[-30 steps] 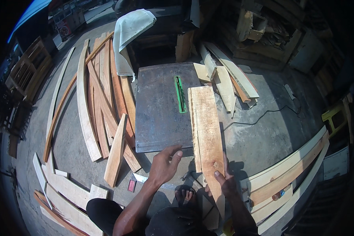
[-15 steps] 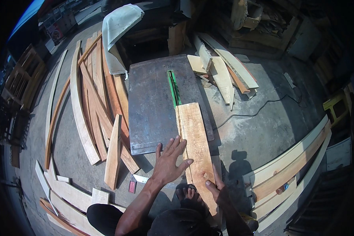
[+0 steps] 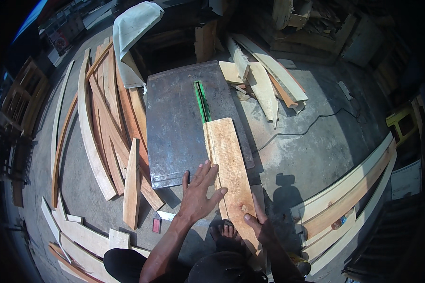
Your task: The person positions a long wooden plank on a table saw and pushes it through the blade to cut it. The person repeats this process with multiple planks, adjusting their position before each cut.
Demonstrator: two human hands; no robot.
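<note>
A wooden board (image 3: 229, 155) lies with its far part on a dark metal saw table (image 3: 174, 118). Its far end meets the near end of a green-edged slot (image 3: 201, 101) in the tabletop. My left hand (image 3: 198, 191) rests against the board's left edge, fingers stretched out and thumb over the top. Close to my body, my right hand (image 3: 259, 225) grips the board's right edge, thumb on top and fingers mostly hidden beneath. A dark knot shows in the wood near that thumb.
Long planks (image 3: 106, 118) lie on the floor left of the table. Offcuts (image 3: 262, 87) are piled beyond its right side, and more boards (image 3: 347, 203) lie at the right. A black cable (image 3: 307, 131) crosses the floor. A small square (image 3: 157, 224) lies near my left forearm.
The whole view has shifted slightly, so the scene sits a little further left. Both hands keep their places on the board, and the board shows no clear movement against the table.
</note>
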